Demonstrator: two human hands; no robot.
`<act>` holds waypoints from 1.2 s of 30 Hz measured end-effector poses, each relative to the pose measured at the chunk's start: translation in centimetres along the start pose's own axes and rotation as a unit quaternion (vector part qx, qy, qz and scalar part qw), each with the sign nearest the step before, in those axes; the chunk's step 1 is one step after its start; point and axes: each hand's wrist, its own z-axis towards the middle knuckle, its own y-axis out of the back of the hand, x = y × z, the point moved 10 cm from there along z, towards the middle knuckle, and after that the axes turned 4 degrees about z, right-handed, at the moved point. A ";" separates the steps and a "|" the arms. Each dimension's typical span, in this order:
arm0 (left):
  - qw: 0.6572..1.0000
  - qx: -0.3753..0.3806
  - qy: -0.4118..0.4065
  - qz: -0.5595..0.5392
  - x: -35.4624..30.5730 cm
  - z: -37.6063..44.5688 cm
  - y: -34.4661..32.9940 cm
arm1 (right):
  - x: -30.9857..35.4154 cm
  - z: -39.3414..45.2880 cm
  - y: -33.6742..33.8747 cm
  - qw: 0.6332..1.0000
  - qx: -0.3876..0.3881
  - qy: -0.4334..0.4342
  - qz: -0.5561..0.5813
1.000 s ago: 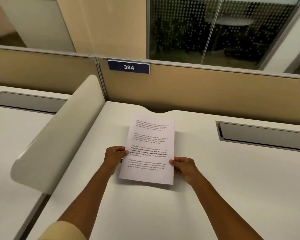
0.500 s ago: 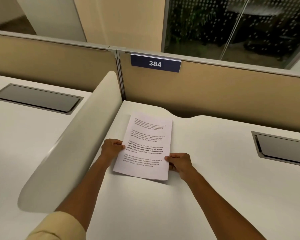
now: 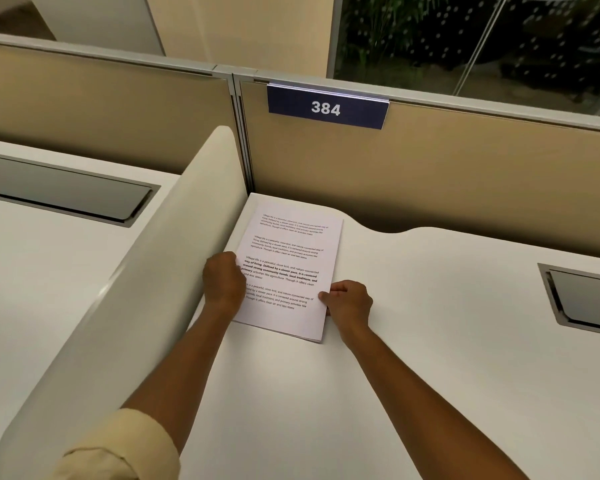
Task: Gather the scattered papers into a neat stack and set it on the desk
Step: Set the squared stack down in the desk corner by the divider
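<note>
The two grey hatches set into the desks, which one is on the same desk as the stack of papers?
The hatch on the right; the papers lie on its desk, while the other hatch lies beyond the white divider.

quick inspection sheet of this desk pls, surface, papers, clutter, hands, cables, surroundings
surface: white desk, bare around the papers; a grey recessed hatch at the right edge.
job's things: paper stack, edges aligned, printed side up, in the desk's back left corner beside the curved divider.
clutter: nothing seen.
hands: left hand grips the stack's left edge; right hand pinches its right edge, thumb on top.
cables: nothing seen.
surroundings: tan partition with a blue sign reading 384; neighbouring desk with another hatch on the left; glass wall behind.
</note>
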 end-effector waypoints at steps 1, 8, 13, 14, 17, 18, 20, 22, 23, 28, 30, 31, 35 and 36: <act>1.000 -0.001 -0.010 0.020 -0.1 0.1 -0.2 | 0.3 0.1 -0.2 1.000 -0.002 0.007 -0.006; 0.995 0.003 -0.048 0.093 -0.8 0.9 -0.6 | 1.9 0.3 -1.6 0.996 -0.016 0.063 -0.061; 0.991 0.021 -0.045 0.121 -1.0 1.2 -0.6 | 2.7 0.3 -2.5 0.990 -0.026 0.091 -0.102; 0.991 0.025 -0.046 0.127 -1.1 1.3 -0.6 | 2.9 0.4 -2.6 0.989 -0.030 0.096 -0.108; 0.989 0.037 -0.042 0.135 -1.1 1.3 -0.8 | 2.9 0.5 -3.0 0.985 -0.040 0.108 -0.129; 0.989 0.038 -0.041 0.135 -1.1 1.3 -0.9 | 2.8 0.5 -3.1 0.984 -0.041 0.109 -0.133; 0.990 0.039 -0.039 0.131 -1.0 1.4 -1.0 | 2.5 0.6 -3.5 0.982 -0.042 0.114 -0.145; 0.991 0.034 -0.041 0.122 -1.1 1.4 -0.9 | 2.5 0.7 -3.7 0.979 -0.043 0.125 -0.156; 0.992 0.031 -0.044 0.117 -1.1 1.4 -0.9 | 2.5 0.6 -3.7 0.978 -0.043 0.128 -0.162; 0.992 0.032 -0.048 0.113 -1.2 1.6 -0.8 | 3.0 0.1 -3.7 0.974 -0.044 0.140 -0.170; 0.992 0.029 -0.047 0.113 -1.2 1.7 -0.7 | 3.1 -0.1 -3.8 0.973 -0.043 0.145 -0.174; 0.992 0.027 -0.048 0.114 -1.2 1.8 -0.7 | 3.1 -0.1 -3.9 0.973 -0.044 0.146 -0.174; 0.993 0.024 -0.049 0.107 -1.1 1.8 -0.7 | 3.0 0.0 -3.7 0.976 -0.047 0.136 -0.164; 0.993 0.022 -0.049 0.105 -1.1 1.8 -0.6 | 3.0 0.0 -3.7 0.976 -0.046 0.136 -0.164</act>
